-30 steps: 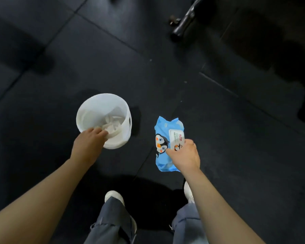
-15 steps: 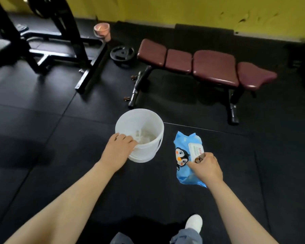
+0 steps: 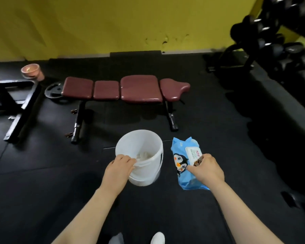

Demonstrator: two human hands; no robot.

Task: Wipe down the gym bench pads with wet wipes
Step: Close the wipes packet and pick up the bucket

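Hands are both occupied in front of the person. Left hand (image 3: 120,167) grips the near rim of the white plastic bucket (image 3: 144,171), fingers curled over it; crumpled white wipes (image 3: 143,155) lie inside. Right hand (image 3: 206,169) pinches the blue penguin-printed wet wipe pack (image 3: 180,160) near its white lid flap.

Maroon padded gym bench (image 3: 125,88) stands ahead on the black rubber floor (image 3: 42,173), well apart from both hands, pads untouched. Judgement: set the bucket down near the bench, steady the pack, peel the flap and draw one wipe. Open floor lies between person and bench. Black rack frame (image 3: 16,110) flanks the left, dumbbell rack (image 3: 278,44) the right.
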